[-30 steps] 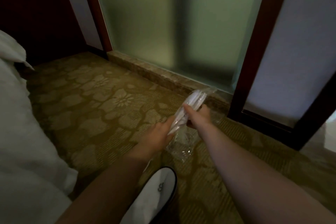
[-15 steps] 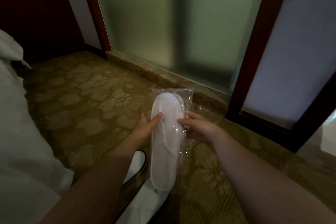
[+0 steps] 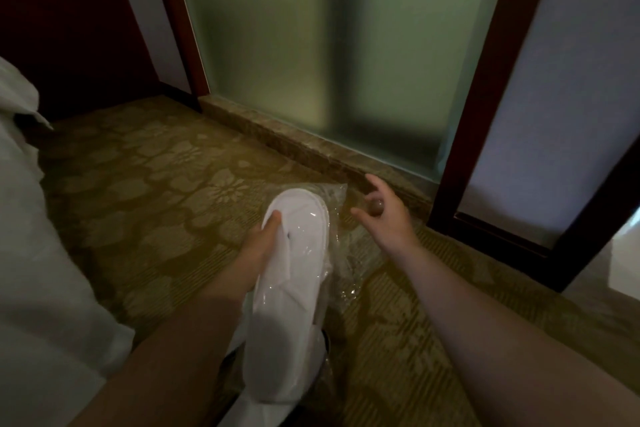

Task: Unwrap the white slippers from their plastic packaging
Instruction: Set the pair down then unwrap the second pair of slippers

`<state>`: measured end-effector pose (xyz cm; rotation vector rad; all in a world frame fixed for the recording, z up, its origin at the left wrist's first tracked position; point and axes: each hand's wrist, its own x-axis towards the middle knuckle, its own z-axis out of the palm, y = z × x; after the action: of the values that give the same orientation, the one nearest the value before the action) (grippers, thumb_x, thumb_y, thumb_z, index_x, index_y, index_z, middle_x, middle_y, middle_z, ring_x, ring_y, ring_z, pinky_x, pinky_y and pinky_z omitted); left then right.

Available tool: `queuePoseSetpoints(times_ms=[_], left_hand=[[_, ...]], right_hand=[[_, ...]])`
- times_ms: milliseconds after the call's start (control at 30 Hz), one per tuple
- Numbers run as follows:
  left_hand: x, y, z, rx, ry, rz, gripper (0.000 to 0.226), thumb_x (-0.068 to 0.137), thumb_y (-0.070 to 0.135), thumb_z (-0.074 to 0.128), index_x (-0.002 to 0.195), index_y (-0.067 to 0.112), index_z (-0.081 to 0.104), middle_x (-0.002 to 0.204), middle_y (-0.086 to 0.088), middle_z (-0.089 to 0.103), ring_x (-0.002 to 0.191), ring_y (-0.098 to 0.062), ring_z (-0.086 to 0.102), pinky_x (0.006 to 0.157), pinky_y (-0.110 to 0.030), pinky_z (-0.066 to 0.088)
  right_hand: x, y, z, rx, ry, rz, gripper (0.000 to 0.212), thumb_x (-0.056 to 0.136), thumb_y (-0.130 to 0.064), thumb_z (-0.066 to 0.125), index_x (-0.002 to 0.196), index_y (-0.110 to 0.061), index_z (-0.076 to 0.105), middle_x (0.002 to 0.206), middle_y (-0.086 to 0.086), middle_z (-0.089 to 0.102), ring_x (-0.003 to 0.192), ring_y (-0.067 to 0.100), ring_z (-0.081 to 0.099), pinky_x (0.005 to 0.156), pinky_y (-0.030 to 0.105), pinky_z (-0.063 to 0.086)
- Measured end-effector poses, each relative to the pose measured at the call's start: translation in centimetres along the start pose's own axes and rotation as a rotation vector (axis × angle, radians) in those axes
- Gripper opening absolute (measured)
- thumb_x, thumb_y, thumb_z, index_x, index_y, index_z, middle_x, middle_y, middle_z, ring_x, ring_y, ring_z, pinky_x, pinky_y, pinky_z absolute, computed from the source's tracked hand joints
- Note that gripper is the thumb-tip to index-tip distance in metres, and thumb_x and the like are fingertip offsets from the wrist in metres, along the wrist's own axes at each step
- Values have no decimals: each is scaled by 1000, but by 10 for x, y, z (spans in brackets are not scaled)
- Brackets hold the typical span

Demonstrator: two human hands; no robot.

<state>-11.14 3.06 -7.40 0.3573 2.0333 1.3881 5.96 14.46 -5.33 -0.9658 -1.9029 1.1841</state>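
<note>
The left hand (image 3: 258, 246) holds the white slippers (image 3: 287, 291) by their left side, thumb on top near the toe end, w/ the rest of the fingers hidden under. The slippers are up in the air over the carpet (image 3: 138, 204), toe end pointing away from the person, and the clear plastic bag (image 3: 341, 253) is on them: it shines across the top and sticks out loose on the right side and at the far end. The right hand (image 3: 384, 215) is off the pack, fingers spread wide, holding nothing, just beside the loose plastic. So only one hand has the pack, and that is the first thing that could go wrong: plastic is slippy, and the pack could slide out and drop. If the right hand grabs only the thin loose edge and yanks, the bag may stretch or rip into bits instead of coming off in one go. If the left hand pinches bag and slipper together, the bag can't slide off at all. Where the bag opens is hard to see in this dim light, maybe the near end, so a pull at the wrong end would do nothing. Another white slipper (image 3: 242, 416) lies on the floor right below, and a drop could land on it.
</note>
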Motion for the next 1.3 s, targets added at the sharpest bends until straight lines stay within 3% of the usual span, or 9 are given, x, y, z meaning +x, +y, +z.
queuePoseSetpoints(times_ms=[67, 233, 400, 500, 633, 767, 1000, 1167, 1300], left_hand=[[1, -1, -4, -1, 2, 2, 62, 90, 50, 46, 131, 4, 54, 131, -20, 58, 120, -35, 55, 105, -40, 42], [-1, -3, -10, 77, -57, -9, 60, 91, 54, 40, 124, 8, 59, 122, -21, 63, 114, -36, 59, 104, -47, 44], [-2, -4, -12, 137, -103, -34, 61, 92, 55, 38, 125, 7, 59, 95, -9, 65, 90, -26, 61, 87, -30, 42], [-2, -4, -12, 157, -119, -33, 62, 91, 56, 37, 124, 8, 59, 93, -7, 62, 89, -24, 58, 91, -32, 43], [-6, -4, -12, 228, -139, -32, 64, 91, 56, 38, 122, 5, 62, 117, -19, 65, 111, -32, 60, 105, -44, 44], [-4, -6, -9, 293, -116, 23, 61, 91, 53, 41, 130, 9, 58, 131, -17, 60, 118, -31, 57, 97, -30, 40], [-4, -9, -8, 315, -145, 115, 53, 92, 48, 44, 125, 10, 62, 115, -19, 68, 97, -29, 64, 82, -27, 43], [-9, -8, -7, 285, -188, 145, 51, 93, 45, 44, 131, 13, 58, 124, -16, 65, 113, -30, 61, 92, -29, 44], [-12, -7, -7, 292, -236, 165, 51, 94, 47, 42, 133, 16, 54, 125, -13, 63, 114, -30, 60, 92, -30, 45]], right_hand=[[0, 0, -3, -156, 9, -113, 63, 83, -17, 66, 140, -28, 41, 122, 1, 50, 100, 13, 52, 85, 29, 48], [-1, -5, -2, -469, -53, -331, 50, 84, -23, 65, 133, -25, 53, 134, 2, 46, 124, 17, 43, 103, 31, 39], [-3, -15, 4, -533, -91, -413, 32, 85, -26, 64, 116, -23, 67, 131, -2, 52, 121, 16, 43, 100, 32, 39], [-1, -18, 7, -554, -112, -427, 21, 85, -29, 63, 100, -20, 73, 122, -2, 59, 116, 17, 45, 94, 30, 37], [0, -15, 7, -460, -99, -330, 17, 88, -26, 60, 96, -17, 72, 107, -3, 67, 103, 11, 49, 86, 25, 34], [-1, -12, 3, -251, -75, -172, 12, 88, -20, 60, 90, -16, 71, 88, -5, 67, 81, 5, 56, 68, 16, 39], [2, -1, -6, -75, 75, 11, 15, 88, -14, 58, 78, -17, 68, 74, -1, 65, 75, 14, 62, 65, 22, 45], [4, 6, -14, -24, 219, 131, 21, 87, -15, 60, 67, -17, 64, 63, -2, 62, 66, 15, 59, 59, 22, 43], [5, 9, -16, 17, 263, 275, 18, 88, -15, 59, 73, -10, 69, 68, 2, 65, 66, 13, 60, 54, 19, 40]])
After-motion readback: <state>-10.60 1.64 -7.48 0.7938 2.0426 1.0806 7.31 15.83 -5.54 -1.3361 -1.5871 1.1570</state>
